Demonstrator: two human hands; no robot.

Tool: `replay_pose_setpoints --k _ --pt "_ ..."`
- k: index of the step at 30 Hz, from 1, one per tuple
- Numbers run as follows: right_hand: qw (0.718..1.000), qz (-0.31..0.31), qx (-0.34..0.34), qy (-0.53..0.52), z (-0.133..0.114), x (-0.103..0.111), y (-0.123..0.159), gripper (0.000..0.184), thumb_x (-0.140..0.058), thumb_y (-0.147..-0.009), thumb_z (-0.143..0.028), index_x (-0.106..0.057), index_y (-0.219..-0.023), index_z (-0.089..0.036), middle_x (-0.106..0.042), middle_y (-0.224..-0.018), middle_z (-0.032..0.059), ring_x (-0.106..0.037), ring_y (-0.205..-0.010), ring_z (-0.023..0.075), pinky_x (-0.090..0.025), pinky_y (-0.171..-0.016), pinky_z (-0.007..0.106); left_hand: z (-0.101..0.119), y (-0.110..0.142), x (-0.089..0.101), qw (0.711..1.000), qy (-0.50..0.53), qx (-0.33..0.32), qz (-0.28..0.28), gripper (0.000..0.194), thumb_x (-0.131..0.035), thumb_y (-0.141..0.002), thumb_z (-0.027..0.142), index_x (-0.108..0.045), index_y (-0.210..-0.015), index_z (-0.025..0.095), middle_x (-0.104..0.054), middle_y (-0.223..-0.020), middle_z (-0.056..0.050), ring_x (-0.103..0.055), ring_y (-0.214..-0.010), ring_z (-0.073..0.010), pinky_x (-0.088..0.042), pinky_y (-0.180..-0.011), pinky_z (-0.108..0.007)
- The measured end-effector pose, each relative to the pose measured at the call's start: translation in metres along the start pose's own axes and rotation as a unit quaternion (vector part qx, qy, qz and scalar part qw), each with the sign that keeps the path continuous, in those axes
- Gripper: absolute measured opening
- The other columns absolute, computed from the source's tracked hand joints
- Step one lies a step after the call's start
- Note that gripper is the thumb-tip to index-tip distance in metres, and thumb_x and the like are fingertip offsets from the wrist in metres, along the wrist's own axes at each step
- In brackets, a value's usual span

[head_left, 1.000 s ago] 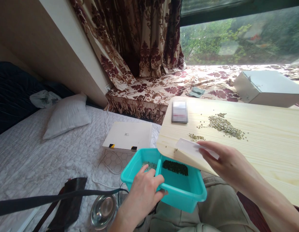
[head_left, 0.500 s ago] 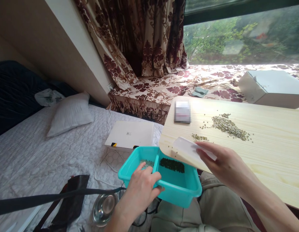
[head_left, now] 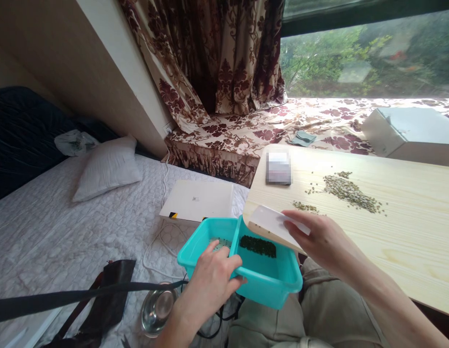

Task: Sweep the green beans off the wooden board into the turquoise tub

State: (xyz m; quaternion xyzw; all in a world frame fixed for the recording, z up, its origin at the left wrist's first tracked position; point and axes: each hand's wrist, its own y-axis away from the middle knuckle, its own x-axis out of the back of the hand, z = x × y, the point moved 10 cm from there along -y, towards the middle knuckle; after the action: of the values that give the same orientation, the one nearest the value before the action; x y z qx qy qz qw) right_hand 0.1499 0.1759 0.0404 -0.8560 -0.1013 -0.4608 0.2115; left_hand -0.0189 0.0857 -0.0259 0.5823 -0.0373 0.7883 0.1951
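My left hand (head_left: 216, 270) grips the near rim of a turquoise two-compartment tub (head_left: 278, 290), at its divider. Dark green beans (head_left: 258, 245) lie in the tub's right compartment; pale bits with dark specks (head_left: 220, 243) lie in the left one. Between the thumb and fingers of my right hand (head_left: 311, 234) is a flat white plastic card (head_left: 269, 220), held at the near left edge of the wooden board (head_left: 409, 241), above the tub's rim. Beyond it, a small pile of mung beans (head_left: 304, 207) and a larger spread of beans (head_left: 351, 193) rest on the board.
A small blurred packet (head_left: 278, 167) lies on the board's far left corner. The quilted bed (head_left: 101, 232) holds a white box (head_left: 198, 199), a metal bowl (head_left: 159, 309) and a dark bag (head_left: 113, 295). A black strap (head_left: 82, 295) crosses at lower left. Another white box (head_left: 416, 130) stands on the window ledge.
My right hand has moved the white card left to the board's edge, over where a few loose beans lay. The tub has shifted slightly left and up in view, with my left hand still on it.
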Motion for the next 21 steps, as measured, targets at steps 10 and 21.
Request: replay_pose_setpoints --k 10,21 --pt "0.995 0.064 -0.069 0.02 0.046 0.056 0.043 0.028 -0.056 -0.087 -0.043 -0.077 -0.093 -0.026 -0.08 -0.082 0.0044 -0.074 -0.065 0.0236 -0.054 -0.053 0.03 0.02 -0.002 -0.011 0.999 0.009 -0.03 -0.01 0.016 -0.085 -0.084 0.03 -0.071 -0.085 0.022 -0.064 -0.081 0.0 -0.066 -0.085 -0.021 -0.041 -0.114 -0.047" --pt "0.993 0.057 -0.092 0.04 0.055 0.052 0.035 0.031 -0.051 -0.081 -0.037 -0.078 -0.091 -0.025 -0.079 -0.076 0.0044 -0.072 -0.06 0.0226 -0.05 -0.05 0.029 0.048 -0.004 -0.018 0.997 0.011 -0.067 -0.026 0.022 -0.086 -0.083 0.039 -0.072 -0.086 0.022 -0.064 -0.081 0.0 -0.066 -0.084 -0.0201 -0.04 -0.115 -0.047"
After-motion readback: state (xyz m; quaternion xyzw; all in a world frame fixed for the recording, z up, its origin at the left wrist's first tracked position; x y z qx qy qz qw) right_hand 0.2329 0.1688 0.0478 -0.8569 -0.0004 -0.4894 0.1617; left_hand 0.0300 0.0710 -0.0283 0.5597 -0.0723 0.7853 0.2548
